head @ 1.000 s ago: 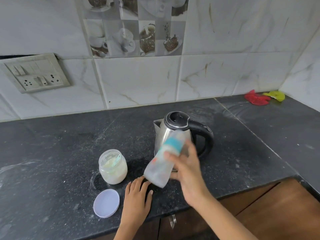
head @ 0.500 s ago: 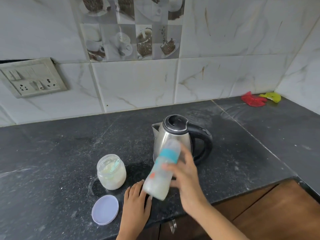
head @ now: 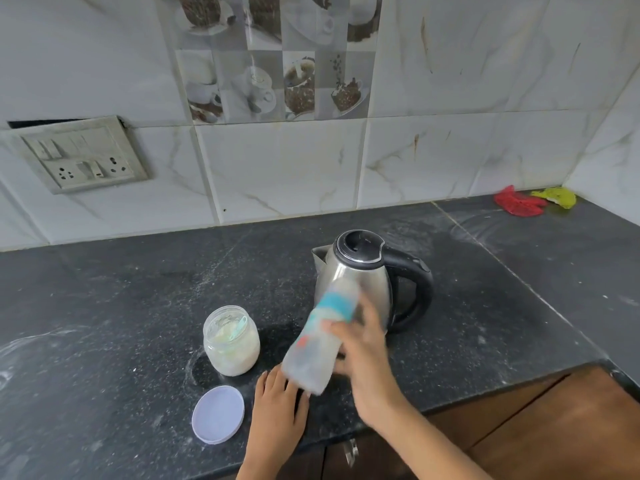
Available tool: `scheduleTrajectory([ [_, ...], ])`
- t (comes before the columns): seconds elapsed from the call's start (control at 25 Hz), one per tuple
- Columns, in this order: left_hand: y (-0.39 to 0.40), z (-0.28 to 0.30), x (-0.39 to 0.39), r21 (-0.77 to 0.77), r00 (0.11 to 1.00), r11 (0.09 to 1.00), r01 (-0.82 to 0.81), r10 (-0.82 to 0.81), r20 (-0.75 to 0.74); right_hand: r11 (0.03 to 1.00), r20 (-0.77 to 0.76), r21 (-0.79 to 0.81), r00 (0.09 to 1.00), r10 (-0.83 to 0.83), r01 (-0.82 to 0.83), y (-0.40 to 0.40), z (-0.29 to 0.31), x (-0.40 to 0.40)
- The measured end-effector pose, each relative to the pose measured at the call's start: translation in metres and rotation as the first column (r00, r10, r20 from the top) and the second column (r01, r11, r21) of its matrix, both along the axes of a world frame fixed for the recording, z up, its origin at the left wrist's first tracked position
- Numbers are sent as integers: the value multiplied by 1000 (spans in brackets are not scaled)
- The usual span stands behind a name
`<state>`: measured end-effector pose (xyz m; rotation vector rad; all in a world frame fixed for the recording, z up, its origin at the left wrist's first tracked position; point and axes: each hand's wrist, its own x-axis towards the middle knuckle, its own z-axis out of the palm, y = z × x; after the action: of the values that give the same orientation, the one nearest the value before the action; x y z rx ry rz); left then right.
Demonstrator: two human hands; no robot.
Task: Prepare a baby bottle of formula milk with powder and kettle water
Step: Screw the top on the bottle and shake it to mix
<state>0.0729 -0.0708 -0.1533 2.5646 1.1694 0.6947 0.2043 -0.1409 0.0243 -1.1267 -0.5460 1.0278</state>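
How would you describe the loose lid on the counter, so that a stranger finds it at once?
Start at the steel kettle on the black counter. In front of it, to the left, stands an open jar of powder. The lid lies flat in front of that jar, beside the left hand: a pale lilac disc, the only flat round thing there.

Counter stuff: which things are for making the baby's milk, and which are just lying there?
For the milk:
bottle in the right hand
kettle
powder jar
jar lid

Just lying about:
red thing
yellow thing
wall sockets
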Motion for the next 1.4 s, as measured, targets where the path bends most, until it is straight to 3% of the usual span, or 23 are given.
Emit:
scheduleTrajectory([
  [0.08,-1,-2,-1,-11,1000,1000,8,-8,28,985,59,-38,984,168,-166,-8,-1,-17],
  [0.16,-1,3,0,-28,999,999,-17,18,26,1000,30,11,1000,6,-7,4,0,-1],
  [0.24,-3,5,0,-14,1000,1000,-22,22,1,986,-99,48,983,-156,161,13,12,9],
  [0.28,-3,4,-1,-37,1000,999,-19,19,5,989,-93,45,987,-134,139,12,14,5],
  [0.4,-6,1,-1,-126,979,992,-29,53,197,992,32,0,992,124,-124,-1,3,-23],
  [0.56,-8,8,1,-38,972,999,6,3,235,998,10,15,998,55,-56,-2,-4,-19],
  [0.64,-7,6,1,-48,966,999,6,7,259,982,53,-24,981,186,-185,-7,-3,-23],
  [0.72,-8,3,0,3,974,1000,26,-26,225,981,66,-8,979,193,-193,-7,-3,-19],
  [0.84,-6,13,2,78,993,997,-1,-9,116,997,-61,51,997,-51,54,1,-3,-5],
  [1.0,-8,13,5,100,969,995,27,-50,242,984,10,-12,984,176,-176,-10,-3,-30],
  [1.16,-4,9,2,62,997,998,-12,7,76,994,-114,49,989,-96,102,7,1,-2],
  [1.32,-3,1,0,15,986,1000,14,-16,164,981,-11,-49,983,185,-186,-6,-2,-31],
  [1.4,-4,5,0,33,992,999,19,-23,127,1000,-41,-1,999,24,-24,2,-3,-13],
])
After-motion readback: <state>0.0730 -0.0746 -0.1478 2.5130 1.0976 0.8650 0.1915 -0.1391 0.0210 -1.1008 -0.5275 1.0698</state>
